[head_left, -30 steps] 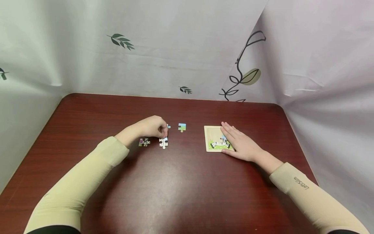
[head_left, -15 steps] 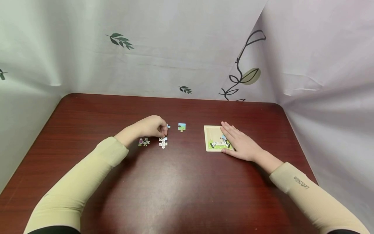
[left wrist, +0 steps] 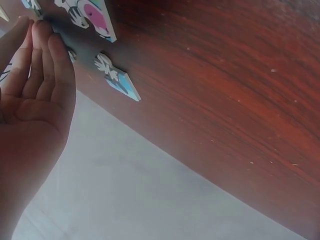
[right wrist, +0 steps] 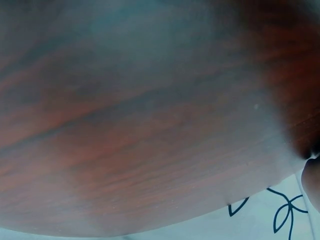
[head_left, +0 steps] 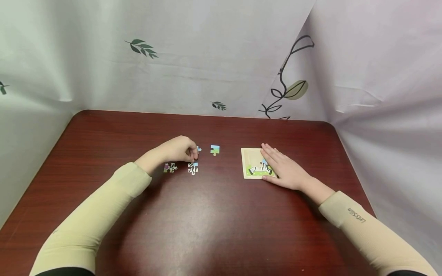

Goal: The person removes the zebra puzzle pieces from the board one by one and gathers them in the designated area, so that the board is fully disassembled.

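Note:
My left hand [head_left: 180, 149] is bent over the table with thumb and fingertips together at the far edge of a zebra-striped jigsaw piece [head_left: 193, 168], pinching it there. In the left wrist view, the thumb and fingers of this hand [left wrist: 40, 75] meet right at a small piece [left wrist: 32, 6]. A wooden puzzle tray [head_left: 243, 165] holds joined pieces showing zebra legs on green grass [head_left: 259, 171]. Across the tray's right side lies my right hand [head_left: 284, 168], fingers straight, hiding part of the picture. The right wrist view shows only a sliver of a hand [right wrist: 312, 182].
A piece with a pink patch [head_left: 169, 167] lies left of the pinched one. Just beyond my left fingers a blue piece [head_left: 198, 148] is partly hidden. A blue and green piece [head_left: 215, 149] sits between hand and tray. Patterned cloth [head_left: 193, 69] hangs behind the dark red table [head_left: 221, 230].
The zebra-striped piece by my left fingertips has shifted slightly, its pale glare giving way to visible stripes and blue. The right hand and tray have not moved.

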`<action>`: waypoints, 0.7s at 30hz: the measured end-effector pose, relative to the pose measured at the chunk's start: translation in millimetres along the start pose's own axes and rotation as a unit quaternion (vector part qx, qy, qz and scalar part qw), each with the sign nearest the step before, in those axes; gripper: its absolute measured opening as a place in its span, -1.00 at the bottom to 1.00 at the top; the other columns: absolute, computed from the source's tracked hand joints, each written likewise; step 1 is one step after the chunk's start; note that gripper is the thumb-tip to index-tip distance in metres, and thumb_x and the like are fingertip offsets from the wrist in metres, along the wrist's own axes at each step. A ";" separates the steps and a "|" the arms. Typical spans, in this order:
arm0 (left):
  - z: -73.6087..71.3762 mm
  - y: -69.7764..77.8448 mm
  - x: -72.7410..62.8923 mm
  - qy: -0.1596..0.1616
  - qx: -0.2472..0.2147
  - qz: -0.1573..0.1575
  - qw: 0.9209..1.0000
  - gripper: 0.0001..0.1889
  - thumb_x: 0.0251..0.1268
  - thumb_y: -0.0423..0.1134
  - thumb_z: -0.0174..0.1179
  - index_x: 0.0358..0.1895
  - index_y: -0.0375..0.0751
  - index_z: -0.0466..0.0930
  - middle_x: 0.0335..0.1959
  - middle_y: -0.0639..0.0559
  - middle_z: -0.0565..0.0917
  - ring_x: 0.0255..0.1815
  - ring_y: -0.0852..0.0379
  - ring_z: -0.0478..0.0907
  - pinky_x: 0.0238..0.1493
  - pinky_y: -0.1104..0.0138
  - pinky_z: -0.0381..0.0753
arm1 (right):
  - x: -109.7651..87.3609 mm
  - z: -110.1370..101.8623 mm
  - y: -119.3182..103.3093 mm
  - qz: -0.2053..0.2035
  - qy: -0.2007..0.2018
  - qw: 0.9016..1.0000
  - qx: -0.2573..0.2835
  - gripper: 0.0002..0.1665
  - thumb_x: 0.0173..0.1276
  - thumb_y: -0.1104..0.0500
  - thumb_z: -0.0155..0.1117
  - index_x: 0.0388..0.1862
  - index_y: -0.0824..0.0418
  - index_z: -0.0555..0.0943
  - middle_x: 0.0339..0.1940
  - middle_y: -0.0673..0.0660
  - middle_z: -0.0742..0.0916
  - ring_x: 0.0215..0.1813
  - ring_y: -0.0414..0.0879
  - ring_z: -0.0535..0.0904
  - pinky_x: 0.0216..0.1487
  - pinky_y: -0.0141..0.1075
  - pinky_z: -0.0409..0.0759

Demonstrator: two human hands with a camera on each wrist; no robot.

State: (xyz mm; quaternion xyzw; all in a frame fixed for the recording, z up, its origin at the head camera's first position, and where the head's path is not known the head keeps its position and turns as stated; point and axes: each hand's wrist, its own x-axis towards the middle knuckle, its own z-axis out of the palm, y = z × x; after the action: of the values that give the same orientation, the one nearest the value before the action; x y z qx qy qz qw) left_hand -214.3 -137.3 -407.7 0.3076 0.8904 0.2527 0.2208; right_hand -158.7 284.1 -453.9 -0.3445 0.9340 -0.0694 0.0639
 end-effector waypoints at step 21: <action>-8.0 30.6 40.2 0.034 0.005 0.032 0.999 -0.89 0.33 -0.44 0.30 -0.30 -0.20 0.80 -0.32 0.00 0.83 -0.24 0.11 0.73 -0.07 0.25 0.70 | 0.4 -1.7 -1.6 0.015 -0.003 1.000 0.026 0.18 0.46 -0.26 0.33 0.75 0.31 0.03 0.81 0.25 0.07 0.81 0.15 -0.05 0.77 0.06 0.05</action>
State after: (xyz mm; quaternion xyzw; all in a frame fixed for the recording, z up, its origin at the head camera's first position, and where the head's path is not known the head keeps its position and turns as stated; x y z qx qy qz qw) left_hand -234.0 -92.3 -393.1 0.3286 0.8881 0.2658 0.1807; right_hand -158.2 282.8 -451.9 -0.3288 0.9368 -0.0920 0.0767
